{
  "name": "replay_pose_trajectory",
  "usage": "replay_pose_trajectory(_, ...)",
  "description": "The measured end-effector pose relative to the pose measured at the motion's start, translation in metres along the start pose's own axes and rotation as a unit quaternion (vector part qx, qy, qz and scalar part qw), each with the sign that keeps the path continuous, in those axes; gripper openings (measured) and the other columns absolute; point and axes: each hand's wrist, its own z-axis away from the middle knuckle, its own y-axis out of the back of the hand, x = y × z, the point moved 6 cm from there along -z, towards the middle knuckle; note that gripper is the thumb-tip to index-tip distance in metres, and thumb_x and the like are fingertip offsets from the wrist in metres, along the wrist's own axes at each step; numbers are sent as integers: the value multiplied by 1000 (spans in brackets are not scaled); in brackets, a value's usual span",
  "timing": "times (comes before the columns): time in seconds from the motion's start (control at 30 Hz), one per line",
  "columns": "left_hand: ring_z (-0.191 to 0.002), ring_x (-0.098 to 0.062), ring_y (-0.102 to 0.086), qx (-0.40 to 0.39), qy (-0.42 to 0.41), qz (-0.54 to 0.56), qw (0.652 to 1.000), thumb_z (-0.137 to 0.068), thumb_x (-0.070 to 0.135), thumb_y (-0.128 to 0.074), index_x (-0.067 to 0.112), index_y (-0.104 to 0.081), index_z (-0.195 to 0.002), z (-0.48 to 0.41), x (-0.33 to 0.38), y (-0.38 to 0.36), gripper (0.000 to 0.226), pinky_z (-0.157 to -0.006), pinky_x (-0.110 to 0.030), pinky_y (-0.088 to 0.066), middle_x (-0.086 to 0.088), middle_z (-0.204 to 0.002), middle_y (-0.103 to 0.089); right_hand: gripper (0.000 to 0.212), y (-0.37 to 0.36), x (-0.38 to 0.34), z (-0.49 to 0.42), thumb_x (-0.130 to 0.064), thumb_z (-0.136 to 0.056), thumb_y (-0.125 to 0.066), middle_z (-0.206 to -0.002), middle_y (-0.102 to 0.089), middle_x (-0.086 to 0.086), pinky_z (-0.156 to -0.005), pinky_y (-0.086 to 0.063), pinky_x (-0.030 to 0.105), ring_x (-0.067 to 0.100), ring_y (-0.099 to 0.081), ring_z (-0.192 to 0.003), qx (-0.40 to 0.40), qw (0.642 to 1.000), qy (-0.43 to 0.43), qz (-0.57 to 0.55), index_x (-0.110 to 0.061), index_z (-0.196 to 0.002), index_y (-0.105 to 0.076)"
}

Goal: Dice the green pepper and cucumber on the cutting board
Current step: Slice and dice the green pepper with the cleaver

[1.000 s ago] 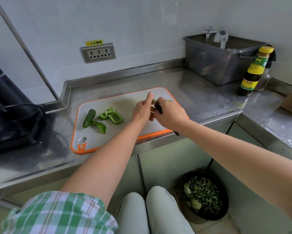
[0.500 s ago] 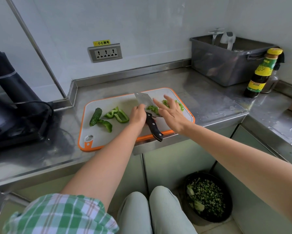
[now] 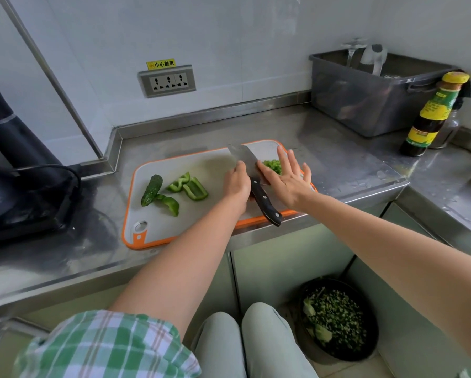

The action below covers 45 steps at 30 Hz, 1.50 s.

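Sitting at the far left of the steel counter (image 3: 338,165) is a black appliance (image 3: 13,159), and on the wall above the counter is a wall socket (image 3: 167,81). The orange-rimmed cutting board (image 3: 174,233) lies lengthwise along the counter, its hang-hole corner nearest the person on the left. On its left part the cucumber (image 3: 151,190) lies whole, its long axis running from near-left to far-right, the far tip pointing toward the wall. Just right of it are the green pepper pieces (image 3: 195,189): a curved strip touching the cucumber's near end, a small piece and a longer strip angled toward the near right. The left hand (image 3: 237,184) has its fingers curled at the knife (image 3: 265,204) where blade meets handle, though the back of the hand hides the exact grip. The knife's long axis runs diagonally, blade pointing away and to the left, black handle pointing to the near right, its end over the board's front edge. The right hand (image 3: 286,184) is flat with fingers spread, the index finger lying along the blade's side. Diced pepper (image 3: 272,165) is heaped between its index and middle fingers. Further right stand a grey tub (image 3: 365,105) and a sauce bottle (image 3: 433,113). On the floor below is a bowl (image 3: 374,331) of chopped greens.
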Motion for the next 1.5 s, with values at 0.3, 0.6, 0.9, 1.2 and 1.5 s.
replay_pose_trajectory(0.3, -94, -44, -64, -1, 16, 18, 1000, -100, 36, -35, 15, -48, -74, -1, 4, 7, 36, -84, -50, -52, -25, -97, -64, 47, 8, -16, 0, -46, -103, -11, -160, 17, -6, -115, 17, 47, 12, 21, -145, 19, 998, 51, -17, -48, -149, -15)
replay_pose_trajectory(0.6, -93, -47, -63, -14, 15, -10, 1000, -92, 48, -37, 14, -45, -79, 1, -5, 8, 37, -88, -59, -50, -29, -102, -63, 49, 5, -10, -3, -51, -101, -13, -161, 13, -3, -114, 15, 48, 14, 17, -146, 7, 999, 5, -36, -46, -148, -22)
replay_pose_trajectory(0.9, -98, -36, -60, 64, 26, 27, 997, -101, 32, -35, 7, -53, -95, 5, 5, 24, 32, -87, -43, -51, -18, -104, -60, 56, 8, -15, 21, -62, -92, -8, -161, 6, -11, -116, 13, 40, 7, 11, -146, 4, 992, 101, -80, -53, -144, -26)
replay_pose_trajectory(1.2, -106, -38, -60, 81, 37, 42, 995, -102, 35, -33, 3, -57, -112, 6, 5, 24, 42, -92, -49, -50, -21, -119, -61, 55, 14, -15, 28, -62, -96, -8, -161, 8, -8, -116, 12, 42, 10, 10, -146, -3, 996, 83, -38, -49, -147, -25)
replay_pose_trajectory(1.5, -100, -37, -60, 77, 38, 39, 996, -102, 33, -32, 6, -54, -106, 11, 6, 27, 36, -82, -48, -55, -17, -110, -60, 54, 14, -24, 34, -58, -99, -9, -161, 3, -8, -116, 11, 40, 10, 9, -146, -20, 995, 85, -54, -43, -149, -25)
